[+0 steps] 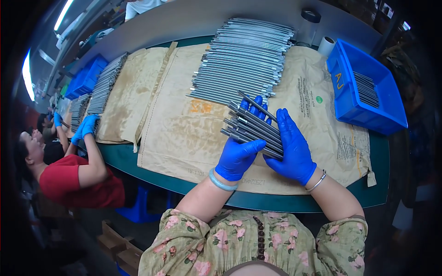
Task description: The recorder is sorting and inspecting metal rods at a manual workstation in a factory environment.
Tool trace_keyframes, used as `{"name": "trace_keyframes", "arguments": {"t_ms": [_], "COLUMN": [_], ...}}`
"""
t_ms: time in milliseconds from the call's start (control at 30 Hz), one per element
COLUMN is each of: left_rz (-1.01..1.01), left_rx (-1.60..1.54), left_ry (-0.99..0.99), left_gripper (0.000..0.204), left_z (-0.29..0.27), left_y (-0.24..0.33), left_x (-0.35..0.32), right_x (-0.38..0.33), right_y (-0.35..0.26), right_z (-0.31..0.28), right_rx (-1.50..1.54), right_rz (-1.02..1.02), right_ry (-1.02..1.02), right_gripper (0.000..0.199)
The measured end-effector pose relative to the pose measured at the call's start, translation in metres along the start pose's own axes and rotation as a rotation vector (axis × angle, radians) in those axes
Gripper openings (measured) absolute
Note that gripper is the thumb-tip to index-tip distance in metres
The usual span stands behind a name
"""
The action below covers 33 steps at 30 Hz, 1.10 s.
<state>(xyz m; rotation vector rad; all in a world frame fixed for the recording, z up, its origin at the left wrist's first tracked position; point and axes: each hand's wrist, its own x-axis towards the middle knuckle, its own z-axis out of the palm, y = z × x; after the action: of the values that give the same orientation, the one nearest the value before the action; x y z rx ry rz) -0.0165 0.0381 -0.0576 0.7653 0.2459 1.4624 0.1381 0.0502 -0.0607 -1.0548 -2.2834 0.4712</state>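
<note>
Single head-worn fisheye view, looking steeply down at the green table [138, 158]. Close range; forearms enter from 6 o'clock.

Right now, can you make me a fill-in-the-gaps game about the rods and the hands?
1. Both hands, the left hand and the right hand, wear gloves coloured ____.
2. The hands hold a bundle of metal ____ between them.
3. The bin to the right holds more rods and is coloured ____.
4. The big stack of rods lies on brown ____ spread over the table.

Missing words: blue; rods; blue; paper
</note>
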Motion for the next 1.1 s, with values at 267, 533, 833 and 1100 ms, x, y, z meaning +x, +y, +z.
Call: {"name": "trace_keyframes", "arguments": {"t_ms": [267,533,833,1100], "left_rz": [0.063,0.074,0.217,-0.305], "left_rx": [0.137,-0.06,-0.302,-0.446], "left_ry": [0.052,0.309,0.06,-0.06], "left_gripper": [0.07,0.013,0.005,0.042], "left_z": [0.007,0.005,0.027,0.073], "left_y": [0.001,-0.035,-0.069,-0.091], "left_x": [-0.007,-0.009,-0.014,-0.056], "right_x": [-0.032,-0.072,-0.078,-0.046], "right_y": [-0.036,-0.038,0.02,0.026], "right_z": [0.001,-0.023,-0.012,-0.098], "right_rx": [-0.052,0.389,2.406,1.773], "right_rz": [-0.039,-0.313,0.55,0.096], "right_ry": [-0.021,-0.096,0.58,0.457], "right_gripper": [0.086,0.065,0.043,0.01]}}
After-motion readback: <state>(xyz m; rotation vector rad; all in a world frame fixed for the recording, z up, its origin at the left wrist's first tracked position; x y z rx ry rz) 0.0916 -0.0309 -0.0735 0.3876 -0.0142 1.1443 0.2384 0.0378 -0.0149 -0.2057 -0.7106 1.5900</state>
